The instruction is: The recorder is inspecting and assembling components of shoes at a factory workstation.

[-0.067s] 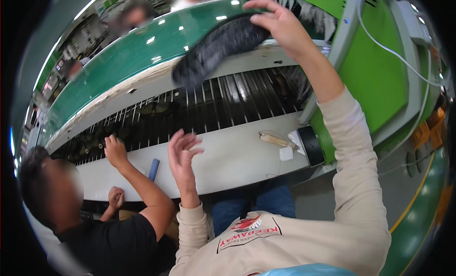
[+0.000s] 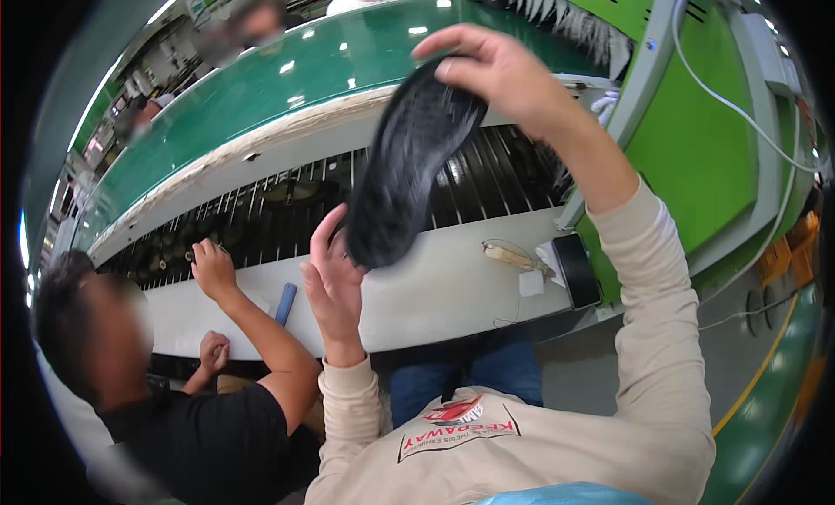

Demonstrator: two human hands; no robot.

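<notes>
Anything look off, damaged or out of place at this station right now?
One thing: the pale front edge of the green conveyor belt looks chipped and ragged along its length. Otherwise nothing stands out. The right hand holds the black shoe sole by its top end, and the left hand is open at its lower end.

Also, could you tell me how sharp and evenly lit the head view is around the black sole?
Head view: the black shoe sole is smeared by motion blur; the right hand gripping it is fairly sharp. Ceiling lights glare on the green belt. The fisheye bends the white table edge, with dark corners.
</notes>
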